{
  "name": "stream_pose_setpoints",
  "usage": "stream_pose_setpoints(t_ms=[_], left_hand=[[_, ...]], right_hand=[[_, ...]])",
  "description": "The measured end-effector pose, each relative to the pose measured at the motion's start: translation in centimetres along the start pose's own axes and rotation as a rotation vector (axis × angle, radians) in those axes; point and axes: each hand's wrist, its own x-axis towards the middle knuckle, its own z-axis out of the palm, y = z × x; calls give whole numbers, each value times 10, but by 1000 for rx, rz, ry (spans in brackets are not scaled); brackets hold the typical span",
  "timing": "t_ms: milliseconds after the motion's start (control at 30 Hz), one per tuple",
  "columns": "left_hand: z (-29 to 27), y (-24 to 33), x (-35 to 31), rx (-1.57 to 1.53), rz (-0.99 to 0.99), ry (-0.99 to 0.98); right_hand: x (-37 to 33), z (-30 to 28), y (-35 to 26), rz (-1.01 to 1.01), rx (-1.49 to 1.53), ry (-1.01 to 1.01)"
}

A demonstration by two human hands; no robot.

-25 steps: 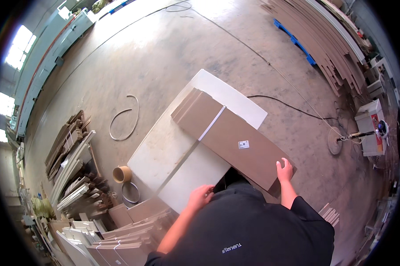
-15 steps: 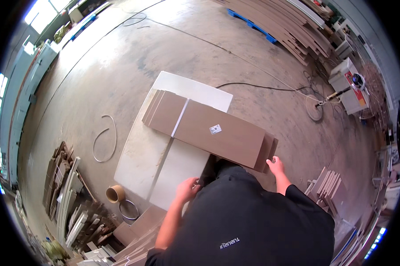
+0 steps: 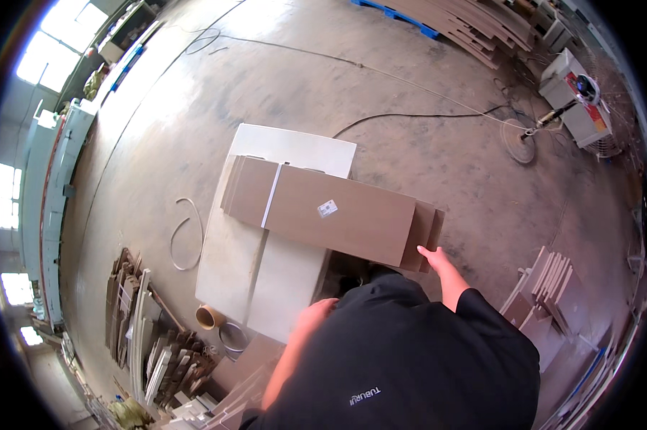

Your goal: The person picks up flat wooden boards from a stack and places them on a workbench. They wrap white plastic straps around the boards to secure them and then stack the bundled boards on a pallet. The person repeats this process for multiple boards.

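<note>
A stack of long brown boards (image 3: 359, 222), strapped with a white band (image 3: 272, 197) and bearing a small white label (image 3: 327, 208), lies across a large white slab (image 3: 287, 276). The boards at its right end are stepped, each sticking out past the one above. My right hand (image 3: 435, 259) is at this right end, its thumb over the edge of a protruding board and its other fingers hidden below. My left hand (image 3: 316, 313) is bent close to my body, above the near edge of the white slab. Its fingers are blurred and partly hidden by my dark shirt.
Scrap strips (image 3: 158, 358) and a cardboard tube roll (image 3: 208, 317) lie at the left. Stacked light strips (image 3: 545, 283) stand at the right. A dark cable (image 3: 409, 115) crosses the floor toward a white machine (image 3: 578, 100). More brown boards (image 3: 467, 21) lie far right.
My right hand has come onto the end of the boards, thumb now over the edge. My left hand stays near my body. The whole view has shifted and turned slightly.
</note>
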Motion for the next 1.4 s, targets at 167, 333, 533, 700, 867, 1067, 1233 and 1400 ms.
stream_pose_setpoints(t_ms=[167,333,533,700,867,1067,1233,1400], left_hand=[[-1,37,0,83,47,-27],[17,40,-4,-23,-60,71],[38,25,1,-96,-54,44],[22,12,9,-12,-30,63],[3,12,0,-72,-110,94],[23,-9,-5,-135,-144,64],[17,-13,-17,-189,-150,53],[15,-22,-29,-219,-217,104]], right_hand=[[-11,-22,-13,46,203,-192],[3,-28,-15,68,288,-336],[-1,-34,-25,54,226,-397],[-13,-35,-34,38,209,-429],[-44,-33,-40,58,182,-350],[-29,13,-36,48,319,-357],[-36,83,-100,13,312,-384],[-59,153,-186,-4,317,-377]])
